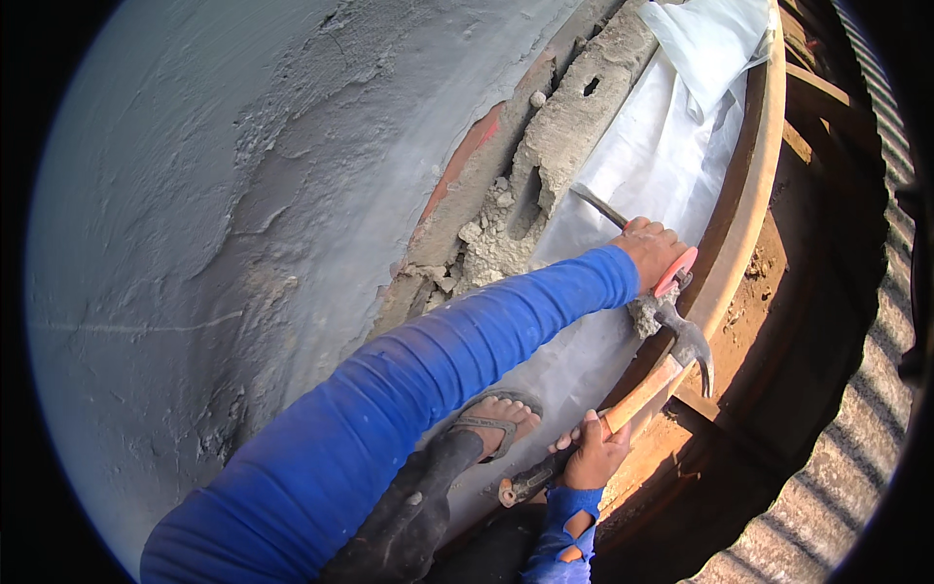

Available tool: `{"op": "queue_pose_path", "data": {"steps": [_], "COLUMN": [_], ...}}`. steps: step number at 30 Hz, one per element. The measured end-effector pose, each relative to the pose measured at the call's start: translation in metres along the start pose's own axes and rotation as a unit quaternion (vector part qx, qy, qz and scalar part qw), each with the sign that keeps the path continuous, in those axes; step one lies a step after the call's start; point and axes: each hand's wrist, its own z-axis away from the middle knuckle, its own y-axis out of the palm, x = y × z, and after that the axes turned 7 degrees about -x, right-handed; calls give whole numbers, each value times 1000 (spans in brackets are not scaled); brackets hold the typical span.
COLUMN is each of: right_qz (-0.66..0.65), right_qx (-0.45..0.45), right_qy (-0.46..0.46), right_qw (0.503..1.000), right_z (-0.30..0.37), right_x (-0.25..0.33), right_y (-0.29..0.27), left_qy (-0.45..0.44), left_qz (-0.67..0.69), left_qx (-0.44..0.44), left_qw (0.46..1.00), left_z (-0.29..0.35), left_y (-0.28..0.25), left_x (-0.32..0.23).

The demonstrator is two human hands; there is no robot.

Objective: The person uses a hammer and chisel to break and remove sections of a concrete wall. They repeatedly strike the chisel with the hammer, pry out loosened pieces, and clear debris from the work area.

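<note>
Left arm (389, 394) stretched across centre, left grip (654, 255) clenched round a chisel (599, 206) right of centre, chisel partly hidden, right grip (595, 457) wrapped round a hammer (642, 394) lower right, right forearm (552, 545) cut off below

Bright daylight falls unevenly. Hard sun strikes the curved pale wooden board (771, 127) and the grey corrugated sheet (817, 501), which carries dark shadow stripes, while the brown recess (808, 321) between them sinks into deep shadow. The rough grey plastered wall (165, 224) sits in soft, bluish shade. The white plastic sheet (671, 141) looks pale and washed. The wooden-handled steel claw hammer (637, 400) shows no obvious blur. Fisheye distortion bends the edges inside a black, blue-fringed rim.
</note>
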Motion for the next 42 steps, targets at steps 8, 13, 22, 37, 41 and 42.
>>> {"op": "queue_pose_path", "data": {"steps": [8, 13, 22, 37, 41, 42], "right_qz": [-44, -16, 122, 150, 108, 92], "right_qx": [-52, -45, 181, 141, 66, 65], "right_qy": [-41, -75, -115, 8, -91, -116], "right_qw": [997, 996, 969, 979, 988, 987], "right_z": [-5, -4, -67, -111, -86, -81], "right_x": [12, 29, 102, 40, 42, 44], "right_y": [-7, -8, 36, 83, 64, 59], "left_qy": [-15, 35, -47, 48, 75, 72], "left_qz": [60, 104, 237, 128, 111, 108], "left_qx": [-99, -86, -230, -195, -196, -176], "left_qw": [993, 990, 943, 971, 971, 976], "left_z": [12, 31, 90, 89, 64, 58], "left_y": [3, 7, -30, -33, -30, -29], "left_x": [-3, 7, 26, 14, 20, 21]}}
